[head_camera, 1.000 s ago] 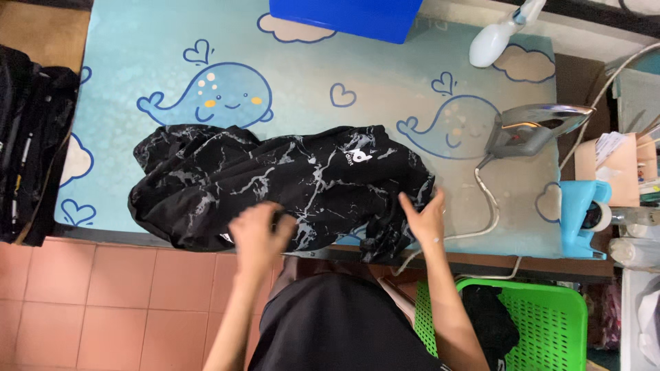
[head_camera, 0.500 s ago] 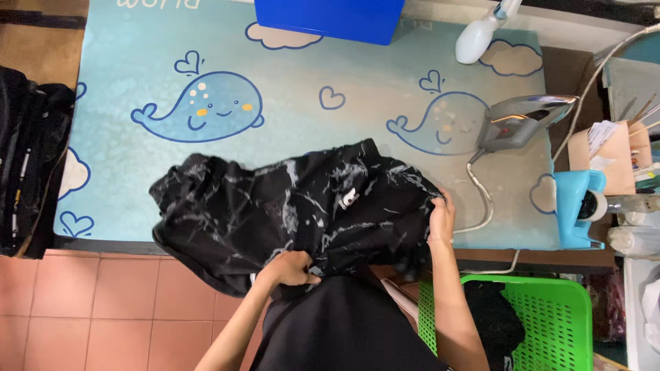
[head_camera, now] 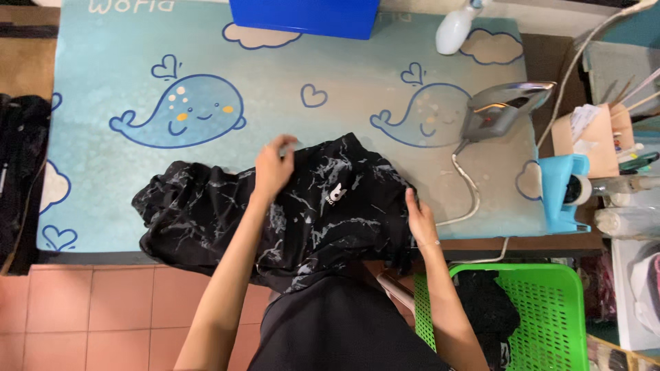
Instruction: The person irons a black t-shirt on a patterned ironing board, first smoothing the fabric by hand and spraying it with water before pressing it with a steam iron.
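Observation:
A black garment with white marble streaks (head_camera: 206,213) lies crumpled on the near half of a light blue whale-print ironing mat (head_camera: 344,117), its lower part hanging over the table's front edge. My left hand (head_camera: 273,165) rests on the garment's far edge, fingers bent, pinching the cloth. My right hand (head_camera: 421,221) grips the garment's right edge near the table front. A small white logo (head_camera: 335,195) shows on the cloth between my hands.
A silver steam iron (head_camera: 502,110) stands at the mat's right side, its cord looping toward the front. A blue box (head_camera: 306,15) sits at the back, a white spray bottle (head_camera: 455,29) beside it. A green basket (head_camera: 543,309) holding dark cloth stands at lower right. Black clothing (head_camera: 17,172) hangs at left.
My left hand has moved from the front edge up across the garment to its far edge. The garment has shifted and been pulled nearer the front. My right hand stays on its right edge.

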